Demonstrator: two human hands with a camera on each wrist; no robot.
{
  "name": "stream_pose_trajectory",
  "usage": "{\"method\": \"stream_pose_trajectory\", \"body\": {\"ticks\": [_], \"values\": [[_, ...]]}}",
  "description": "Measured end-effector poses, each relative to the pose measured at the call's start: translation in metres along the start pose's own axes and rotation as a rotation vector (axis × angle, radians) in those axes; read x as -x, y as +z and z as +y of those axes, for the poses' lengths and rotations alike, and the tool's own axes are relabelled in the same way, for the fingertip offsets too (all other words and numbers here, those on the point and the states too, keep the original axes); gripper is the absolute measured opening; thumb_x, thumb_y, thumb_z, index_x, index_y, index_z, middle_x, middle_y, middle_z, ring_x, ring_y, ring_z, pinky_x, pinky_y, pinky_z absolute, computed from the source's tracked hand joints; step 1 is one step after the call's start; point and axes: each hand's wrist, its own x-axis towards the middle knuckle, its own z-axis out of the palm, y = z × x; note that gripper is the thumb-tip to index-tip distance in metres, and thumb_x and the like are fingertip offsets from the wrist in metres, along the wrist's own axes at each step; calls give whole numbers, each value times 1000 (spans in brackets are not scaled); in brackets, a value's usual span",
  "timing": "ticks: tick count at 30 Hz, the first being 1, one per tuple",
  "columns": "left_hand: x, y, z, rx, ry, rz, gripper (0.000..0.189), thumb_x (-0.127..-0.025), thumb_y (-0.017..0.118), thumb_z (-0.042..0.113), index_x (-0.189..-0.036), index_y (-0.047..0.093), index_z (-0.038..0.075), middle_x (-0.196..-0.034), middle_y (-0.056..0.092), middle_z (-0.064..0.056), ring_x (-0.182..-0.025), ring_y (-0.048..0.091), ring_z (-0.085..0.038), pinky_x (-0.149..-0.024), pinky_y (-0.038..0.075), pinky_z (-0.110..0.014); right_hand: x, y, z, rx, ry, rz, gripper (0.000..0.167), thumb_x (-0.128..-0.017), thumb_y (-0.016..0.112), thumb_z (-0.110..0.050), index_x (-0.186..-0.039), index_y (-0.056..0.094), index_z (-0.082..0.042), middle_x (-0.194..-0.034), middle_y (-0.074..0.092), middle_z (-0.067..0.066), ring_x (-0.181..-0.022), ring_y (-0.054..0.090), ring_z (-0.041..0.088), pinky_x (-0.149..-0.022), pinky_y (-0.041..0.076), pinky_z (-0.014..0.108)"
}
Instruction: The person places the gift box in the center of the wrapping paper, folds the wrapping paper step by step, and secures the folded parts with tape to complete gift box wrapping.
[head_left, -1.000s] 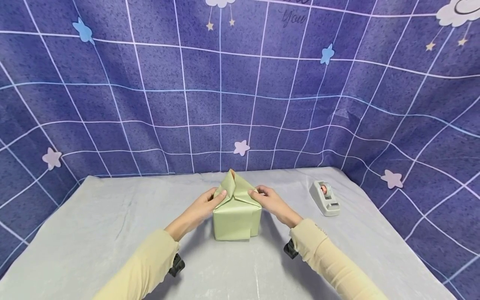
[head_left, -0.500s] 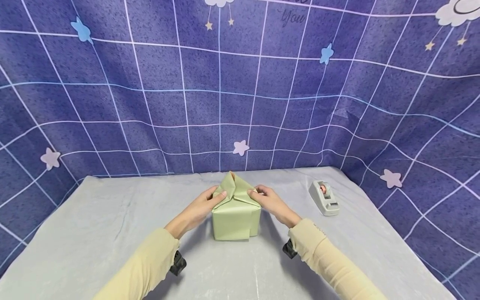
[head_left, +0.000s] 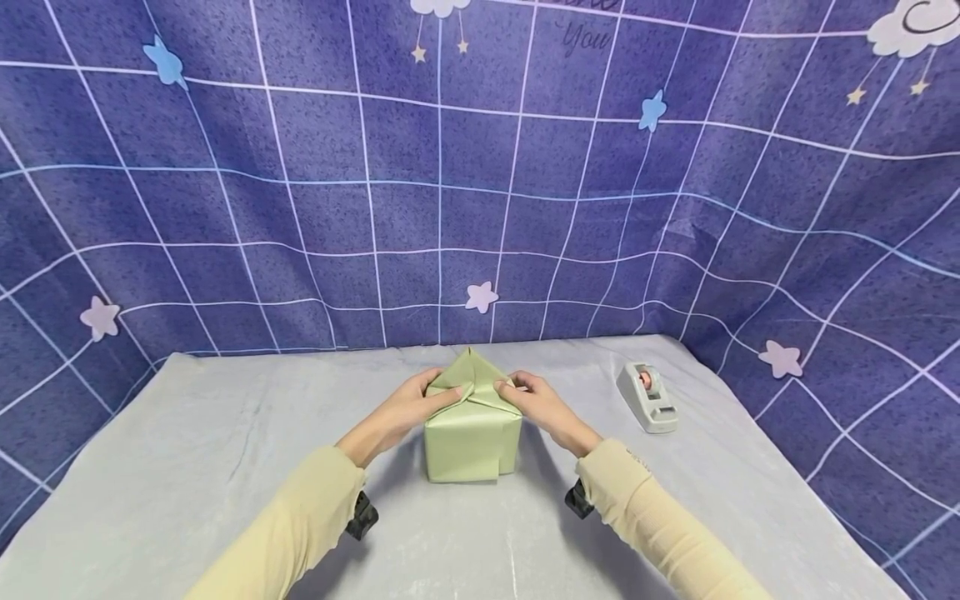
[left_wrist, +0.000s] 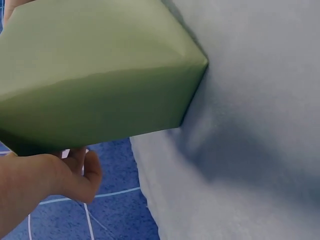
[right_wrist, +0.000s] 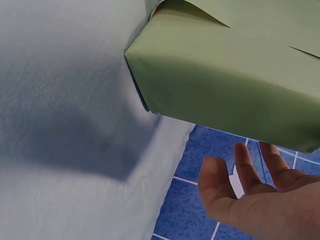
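A box wrapped in light green wrapping paper stands on the table, with the paper at its top folded to a raised point at the back. My left hand holds the upper left corner, its thumb pressing the fold near the middle. At the upper right corner, my right hand holds the paper with its thumb on top. In the left wrist view, the left hand lies along the box's side with curled fingers. The right wrist view has the right hand beside the box, several fingertips near its edge.
A pale grey tape dispenser with an orange-pink core stands on the table to the right of the box. Grey cloth covers the table. A blue curtain with grid lines and stars hangs behind and at the sides.
My left thumb has moved right and inward over the fold. The peak of the paper now sits lower and narrower, and its orange-brown inside no longer shows. The right hand stays in place.
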Motion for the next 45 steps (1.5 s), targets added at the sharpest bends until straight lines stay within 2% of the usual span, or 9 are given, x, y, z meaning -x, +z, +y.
{"method": "stream_pose_trajectory", "body": {"ticks": [9,17,23,26,29,31,36,40,45], "values": [[-4,1,9,-56,-58,35,53,-81,68,37,-123,51,11,-109,61,-6,-90,59,-14,-83,45,-30,-1,0,0,0,-5,9,28,-89,54,-30,-99,59,-5,-85,58,2,-76,52,11,-71,43,24],[-7,3,11,-113,-75,101,53,-75,71,42,-119,55,18,-111,60,-2,-95,56,-16,-85,42,-32,-2,0,1,-5,-6,4,29,-90,53,-29,-103,59,-4,-90,59,3,-79,54,11,-74,44,25],[-9,4,12,-138,-121,126,54,-73,73,44,-119,56,22,-119,57,0,-105,54,-18,-90,40,-34,-2,-1,1,-18,-13,-20,32,-90,54,-27,-107,58,-1,-94,58,5,-80,54,10,-74,43,23],[-9,5,12,-141,-141,124,55,-73,72,45,-120,57,20,-120,58,-2,-105,54,-19,-88,41,-34,-2,-2,1,-15,-15,-31,33,-90,54,-26,-110,57,0,-98,59,7,-82,55,10,-75,44,23],[-8,5,10,-87,-156,103,59,-74,71,43,-124,54,16,-117,59,-5,-101,56,-18,-86,43,-33,-2,-2,0,-5,-13,-33,34,-90,54,-28,-110,57,-1,-97,59,7,-82,55,10,-75,44,23],[-7,4,8,-16,-154,73,61,-76,71,40,-126,51,11,-115,60,-7,-98,58,-18,-85,44,-33,-2,-2,-1,-1,-14,-28,33,-90,54,-29,-108,57,-1,-95,59,6,-81,54,10,-75,44,23],[-3,-6,-1,137,-102,-35,57,-82,67,29,-129,44,7,-116,57,-9,-99,56,-16,-89,43,-32,-3,0,0,-5,-24,-12,32,-89,54,-30,-105,59,-2,-91,59,5,-81,53,11,-74,43,24],[4,-16,-5,141,-59,-115,54,-84,65,26,-131,41,10,-119,52,-8,-105,50,-18,-96,37,-37,-3,0,2,5,-19,-5,31,-89,54,-30,-104,59,-3,-90,58,4,-81,52,11,-74,43,24],[14,-19,-8,95,-11,-151,57,-85,64,25,-134,39,8,-123,51,-9,-112,47,-20,-105,29,-45,-2,0,2,14,-13,-3,31,-89,54,-30,-104,59,-4,-89,58,3,-80,52,11,-73,43,24]]}}
